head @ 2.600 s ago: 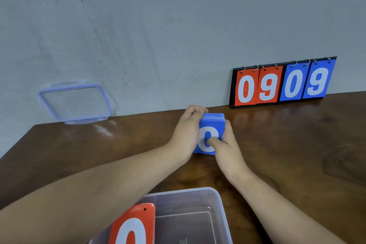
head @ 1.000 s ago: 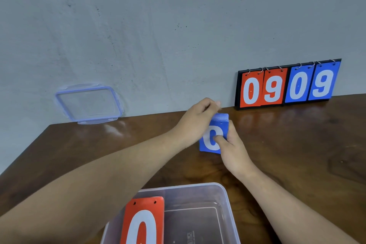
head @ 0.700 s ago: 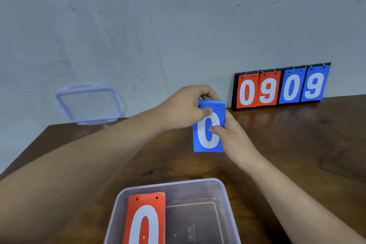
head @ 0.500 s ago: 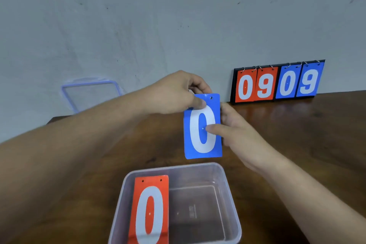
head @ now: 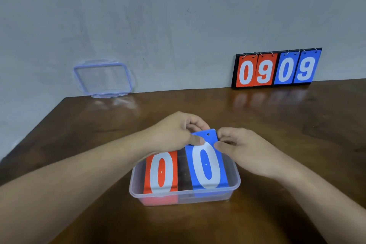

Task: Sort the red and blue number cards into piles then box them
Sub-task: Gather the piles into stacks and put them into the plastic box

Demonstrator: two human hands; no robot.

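Left hand (head: 174,134) and right hand (head: 242,147) pinch the top corners of the blue cards (head: 206,164), likely a light, stiff, slippery stack, in the box (head: 184,194) at three o'clock from the red cards (head: 161,172).

Soft, even indoor light, rather dim, its source not to be told; a cool grey cast lies over the wall (head: 178,25); no hard shadows, only a faint dark pool on the table (head: 297,125) around the clear box (head: 236,181) and under the forearms; the polished wood gives back pale smears below the lid (head: 103,79) and blurred colour below the scoreboard (head: 275,69); the lid's outline is ghosted and doubled; the blue cards (head: 206,164) read clearly, though the whole frame is slightly soft; the near corners fall dark; the table's edges splay with wide-angle distortion.
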